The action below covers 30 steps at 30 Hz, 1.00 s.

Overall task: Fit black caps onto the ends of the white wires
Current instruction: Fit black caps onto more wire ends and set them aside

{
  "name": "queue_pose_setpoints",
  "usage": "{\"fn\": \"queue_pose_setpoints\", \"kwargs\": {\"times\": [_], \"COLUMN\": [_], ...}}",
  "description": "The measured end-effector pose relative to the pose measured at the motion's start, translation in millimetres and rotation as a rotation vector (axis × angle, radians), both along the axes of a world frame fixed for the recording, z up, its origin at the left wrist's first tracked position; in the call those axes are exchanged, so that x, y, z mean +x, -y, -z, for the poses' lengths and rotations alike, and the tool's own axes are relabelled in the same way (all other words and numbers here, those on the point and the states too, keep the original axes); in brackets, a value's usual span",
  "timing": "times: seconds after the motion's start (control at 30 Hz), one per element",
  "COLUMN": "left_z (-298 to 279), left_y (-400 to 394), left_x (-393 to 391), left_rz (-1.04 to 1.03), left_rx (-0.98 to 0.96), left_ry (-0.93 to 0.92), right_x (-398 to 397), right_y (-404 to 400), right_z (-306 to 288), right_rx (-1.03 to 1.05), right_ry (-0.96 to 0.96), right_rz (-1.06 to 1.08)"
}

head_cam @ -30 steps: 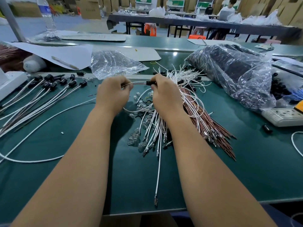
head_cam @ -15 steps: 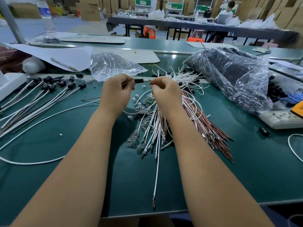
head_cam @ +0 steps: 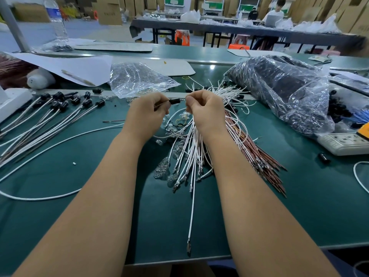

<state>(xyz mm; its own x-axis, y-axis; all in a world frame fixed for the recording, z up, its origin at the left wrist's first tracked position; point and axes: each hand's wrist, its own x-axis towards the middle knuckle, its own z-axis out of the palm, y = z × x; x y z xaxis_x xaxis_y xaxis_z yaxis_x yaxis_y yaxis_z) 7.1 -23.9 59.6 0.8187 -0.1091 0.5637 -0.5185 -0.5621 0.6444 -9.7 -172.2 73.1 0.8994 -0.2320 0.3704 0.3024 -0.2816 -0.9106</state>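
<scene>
My left hand (head_cam: 147, 110) and my right hand (head_cam: 203, 108) are raised close together over a pile of loose white wires (head_cam: 191, 148) on the green table (head_cam: 99, 196). Between them sits a black cap (head_cam: 174, 100) on a thin wire. My left hand pinches the wire at the cap's left end, and my right hand pinches the wire end coming out on the right. A row of capped white wires (head_cam: 50, 116) lies at the left.
A clear plastic bag (head_cam: 137, 78) lies behind my hands. A big bag of black caps (head_cam: 279, 86) fills the right back. Brown wires (head_cam: 259, 156) fan out beside the white pile. A power strip (head_cam: 343, 142) and a loose cap (head_cam: 323, 157) lie at the right.
The cap has slid from my right hand's fingers along the wire toward my left hand. My hands have drawn slightly closer and the view has shifted a little.
</scene>
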Motion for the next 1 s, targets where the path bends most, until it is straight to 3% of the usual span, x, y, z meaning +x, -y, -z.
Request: {"fn": "queue_pose_setpoints", "kwargs": {"times": [0.17, 0.5, 0.7, 1.0], "left_z": [-1.1, -5.0, -5.7, -4.2], "left_y": [2.1, 7.3, 7.9, 8.4], "left_x": [-1.5, -7.7, -7.0, -6.3], "left_rz": [0.023, 0.083, 0.081, 0.047], "left_rx": [0.039, -0.058, -0.027, -0.097], "left_ry": [-0.013, -0.140, -0.143, -0.119], "right_x": [2.9, 3.2, 2.8, 2.0], "right_y": [0.3, 0.3, -1.7, -3.8], "right_z": [1.0, -0.1, 1.7, 1.7], "right_rx": [-0.001, 0.005, -0.152, -0.136], "right_ry": [0.005, -0.022, -0.016, 0.011], "right_rz": [-0.002, -0.014, 0.041, 0.097]}}
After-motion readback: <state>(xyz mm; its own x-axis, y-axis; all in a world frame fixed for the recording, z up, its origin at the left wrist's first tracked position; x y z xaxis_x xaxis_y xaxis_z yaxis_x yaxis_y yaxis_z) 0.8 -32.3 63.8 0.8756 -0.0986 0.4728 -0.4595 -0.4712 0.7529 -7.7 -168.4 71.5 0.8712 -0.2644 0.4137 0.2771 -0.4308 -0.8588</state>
